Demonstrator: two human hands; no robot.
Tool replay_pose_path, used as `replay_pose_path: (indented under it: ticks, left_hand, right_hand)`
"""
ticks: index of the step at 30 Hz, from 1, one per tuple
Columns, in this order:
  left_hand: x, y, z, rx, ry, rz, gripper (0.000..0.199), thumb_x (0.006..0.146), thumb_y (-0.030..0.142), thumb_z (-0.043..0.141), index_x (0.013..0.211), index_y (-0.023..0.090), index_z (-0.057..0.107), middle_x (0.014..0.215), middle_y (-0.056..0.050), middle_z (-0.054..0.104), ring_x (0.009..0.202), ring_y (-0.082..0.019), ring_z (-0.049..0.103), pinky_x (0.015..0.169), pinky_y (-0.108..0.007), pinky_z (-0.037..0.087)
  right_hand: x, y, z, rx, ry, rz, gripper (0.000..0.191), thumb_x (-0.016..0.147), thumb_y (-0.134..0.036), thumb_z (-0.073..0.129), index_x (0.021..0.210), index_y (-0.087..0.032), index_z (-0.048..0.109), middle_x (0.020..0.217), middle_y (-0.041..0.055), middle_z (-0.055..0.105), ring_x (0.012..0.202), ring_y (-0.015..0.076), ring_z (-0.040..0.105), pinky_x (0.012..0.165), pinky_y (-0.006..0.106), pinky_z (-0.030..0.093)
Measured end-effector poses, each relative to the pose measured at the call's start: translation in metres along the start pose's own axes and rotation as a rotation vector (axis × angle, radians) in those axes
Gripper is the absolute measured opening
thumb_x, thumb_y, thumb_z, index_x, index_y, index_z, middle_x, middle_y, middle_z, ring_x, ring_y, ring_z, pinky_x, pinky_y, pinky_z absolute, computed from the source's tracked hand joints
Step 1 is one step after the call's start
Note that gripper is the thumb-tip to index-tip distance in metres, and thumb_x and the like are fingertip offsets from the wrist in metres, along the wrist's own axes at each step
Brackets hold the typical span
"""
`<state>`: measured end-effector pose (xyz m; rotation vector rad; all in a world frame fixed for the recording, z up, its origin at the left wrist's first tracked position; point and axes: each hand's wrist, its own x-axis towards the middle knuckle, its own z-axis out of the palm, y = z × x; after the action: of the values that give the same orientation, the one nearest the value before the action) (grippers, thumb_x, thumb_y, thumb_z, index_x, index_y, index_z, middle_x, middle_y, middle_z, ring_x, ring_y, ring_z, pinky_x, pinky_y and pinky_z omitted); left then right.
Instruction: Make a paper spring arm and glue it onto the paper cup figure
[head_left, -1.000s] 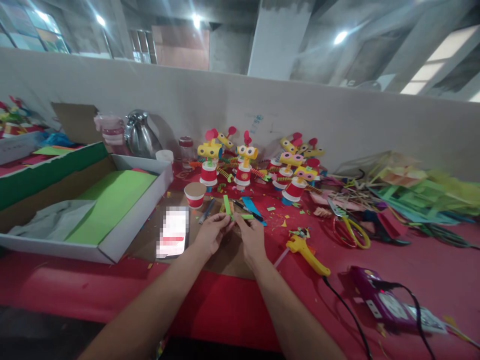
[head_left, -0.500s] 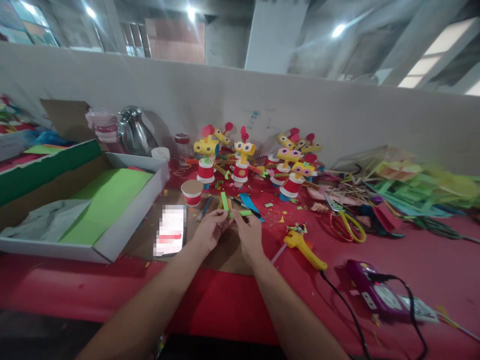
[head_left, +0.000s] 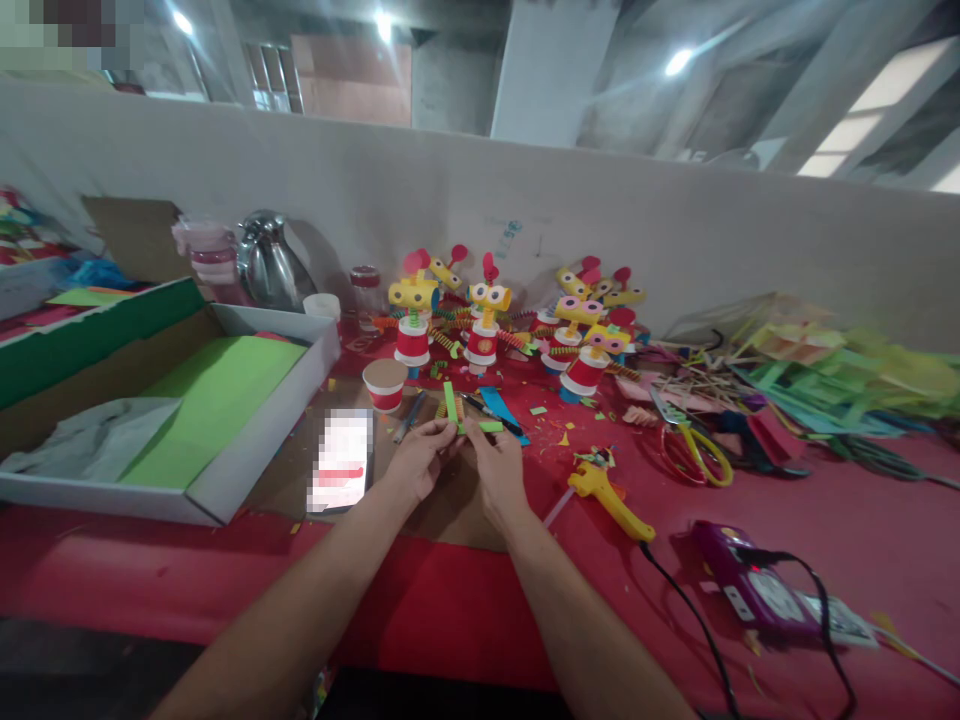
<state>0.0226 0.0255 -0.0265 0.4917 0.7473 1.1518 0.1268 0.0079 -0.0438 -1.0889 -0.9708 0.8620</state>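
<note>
Two narrow green paper strips (head_left: 450, 400) meet at about a right angle between my fingertips, one pointing away from me and the other to the right. My left hand (head_left: 421, 458) pinches them where they meet. From the other side, my right hand (head_left: 499, 462) grips the same strips with thumb and fingers; the join is partly hidden. Just beyond my hands lie a blue paper strip (head_left: 501, 408) and some pens (head_left: 410, 418). A red and white paper cup (head_left: 385, 388) stands upside down to the left, behind a lit phone (head_left: 339, 462).
Several paper-cup figures (head_left: 481, 345) stand along the wall. At left is a white box (head_left: 202, 505) holding green sheets. A yellow glue gun (head_left: 611, 500), scissors (head_left: 694, 450) and a purple power strip (head_left: 757, 585) with cables lie at right, near piled paper scraps (head_left: 847, 370).
Both hands and the green strips stay almost in the same place, with only a slight shift of the fingers. A blurred-out patch now appears at the top left.
</note>
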Motion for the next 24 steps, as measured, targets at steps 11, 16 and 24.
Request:
replay_pose_path:
  ticks: [11, 16, 24]
  left_hand:
    - [0.001, -0.002, -0.002, -0.029, -0.018, 0.023, 0.015, 0.062, 0.007, 0.08, 0.068, 0.014, 0.069, 0.072, -0.001, 0.069, 0.064, -0.008, 0.063, 0.071, -0.019, 0.053]
    - [0.002, -0.003, -0.004, 0.005, 0.014, 0.094, 0.019, 0.058, 0.012, 0.083, 0.071, 0.013, 0.07, 0.065, 0.0, 0.067, 0.059, -0.008, 0.059, 0.062, -0.018, 0.049]
    - [-0.005, 0.001, 0.001, 0.02, -0.047, 0.085, 0.02, 0.059, 0.013, 0.082, 0.075, 0.012, 0.07, 0.07, -0.002, 0.068, 0.063, -0.009, 0.061, 0.07, -0.022, 0.049]
  right_hand:
    - [-0.002, -0.008, 0.004, 0.209, -0.018, 0.069, 0.028, 0.073, -0.045, 0.072, 0.083, -0.02, 0.068, 0.085, 0.0018, 0.071, 0.078, 0.0169, 0.064, 0.078, 0.033, 0.051]
    - [-0.004, -0.01, 0.004, 0.096, -0.042, 0.067, 0.029, 0.067, -0.04, 0.077, 0.088, -0.02, 0.071, 0.089, 0.0025, 0.073, 0.079, 0.0181, 0.064, 0.077, 0.033, 0.05]
    - [-0.002, -0.011, 0.0, 0.058, -0.038, 0.044, 0.025, 0.071, -0.042, 0.073, 0.084, -0.021, 0.074, 0.085, 0.0026, 0.074, 0.08, 0.0197, 0.064, 0.079, 0.034, 0.05]
